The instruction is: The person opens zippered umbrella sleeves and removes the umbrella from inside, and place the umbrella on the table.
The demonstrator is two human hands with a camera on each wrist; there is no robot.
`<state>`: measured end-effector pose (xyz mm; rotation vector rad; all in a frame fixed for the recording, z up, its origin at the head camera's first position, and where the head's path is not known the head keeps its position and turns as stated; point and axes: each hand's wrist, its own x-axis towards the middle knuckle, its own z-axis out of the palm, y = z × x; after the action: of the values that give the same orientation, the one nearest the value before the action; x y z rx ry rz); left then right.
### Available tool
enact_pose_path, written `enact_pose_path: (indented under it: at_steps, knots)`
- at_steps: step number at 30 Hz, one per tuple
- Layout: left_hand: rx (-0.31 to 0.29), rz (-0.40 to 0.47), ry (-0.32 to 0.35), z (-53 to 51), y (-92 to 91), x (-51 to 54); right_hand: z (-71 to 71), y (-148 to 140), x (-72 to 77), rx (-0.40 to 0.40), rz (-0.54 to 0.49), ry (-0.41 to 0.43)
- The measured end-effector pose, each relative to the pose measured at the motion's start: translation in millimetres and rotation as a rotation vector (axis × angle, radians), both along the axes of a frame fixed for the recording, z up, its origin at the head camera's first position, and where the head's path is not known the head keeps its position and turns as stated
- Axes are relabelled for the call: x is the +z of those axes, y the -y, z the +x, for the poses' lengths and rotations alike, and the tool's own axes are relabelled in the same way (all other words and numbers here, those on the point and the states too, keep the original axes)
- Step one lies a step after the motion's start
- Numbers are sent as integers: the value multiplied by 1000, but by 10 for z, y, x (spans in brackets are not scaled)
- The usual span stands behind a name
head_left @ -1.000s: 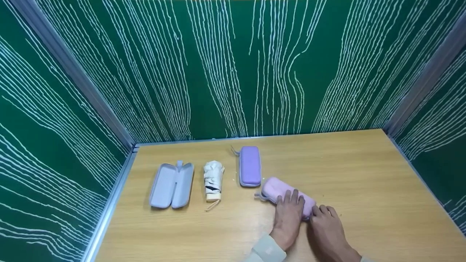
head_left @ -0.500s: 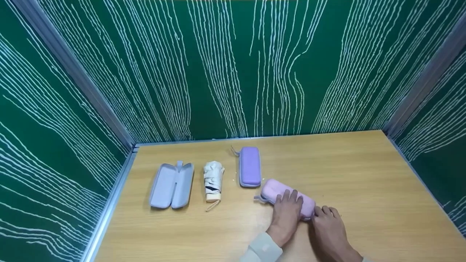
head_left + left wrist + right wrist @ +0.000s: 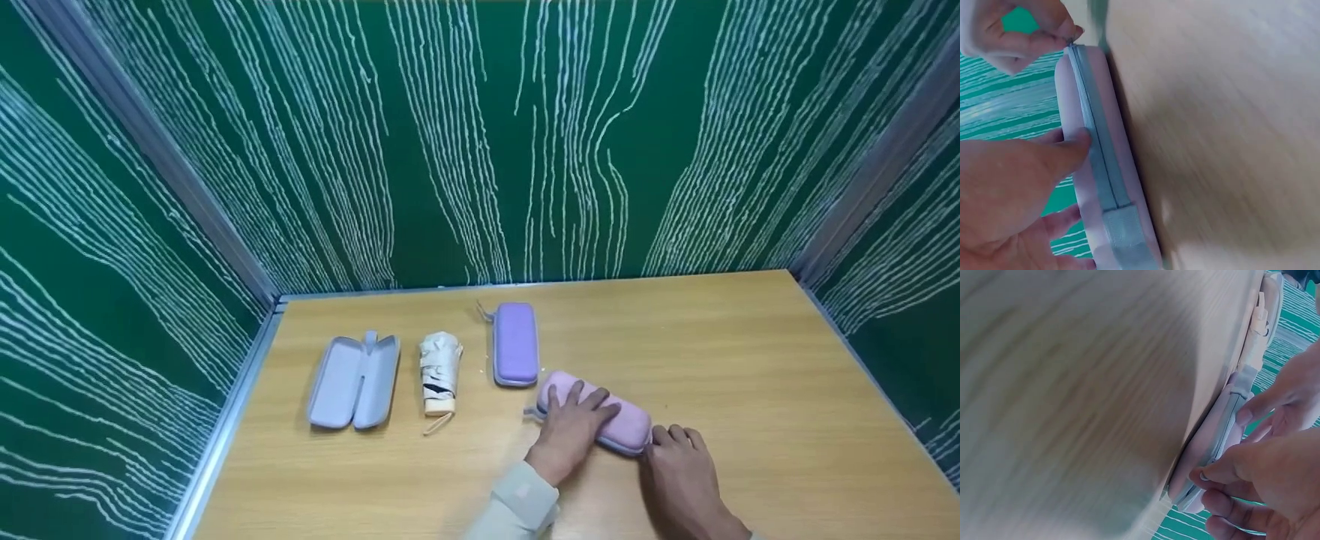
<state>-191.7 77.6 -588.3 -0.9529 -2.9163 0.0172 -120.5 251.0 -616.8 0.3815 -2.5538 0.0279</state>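
A pink case (image 3: 630, 421) with a grey zipper lies slanted on the table, closed along the part of the zipper that shows. My left hand (image 3: 570, 431) grips it from above, fingers spread over its top; in the left wrist view the left thumb (image 3: 1075, 152) presses beside the zipper. At the case's right end, my right hand (image 3: 681, 469) pinches the small zipper pull between thumb and forefinger, as the right wrist view shows at the metal tab (image 3: 1203, 476). The grey strap (image 3: 534, 412) sticks out at the case's left end.
Behind the pink case stands a purple case (image 3: 516, 343) lying flat. Farther left are a folded cream umbrella (image 3: 439, 367) and an opened grey case (image 3: 337, 384). Green panels with white lines (image 3: 450, 150) border the wooden table (image 3: 735, 345).
My left hand has shifted left along the pink case, its fingers more spread, uncovering more of the right part. The right hand has moved slightly right and down.
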Motion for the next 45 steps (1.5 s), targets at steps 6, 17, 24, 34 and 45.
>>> enact_pose_path:
  at_steps: [6,17,24,34,45]
  knots:
    - [18,-57,-39,25,-9,30,12,19,23,-6,-21,71]
    - [85,-149,-143,71,-72,66,-27,-20,79,-38,5,114]
    - [89,-161,-152,57,-77,56,-26,19,93,-52,4,152]
    - [92,-159,-146,63,-106,42,-31,20,59,-17,-61,70]
    - [105,-140,-170,47,-84,-7,-46,74,-1,16,-67,-24]
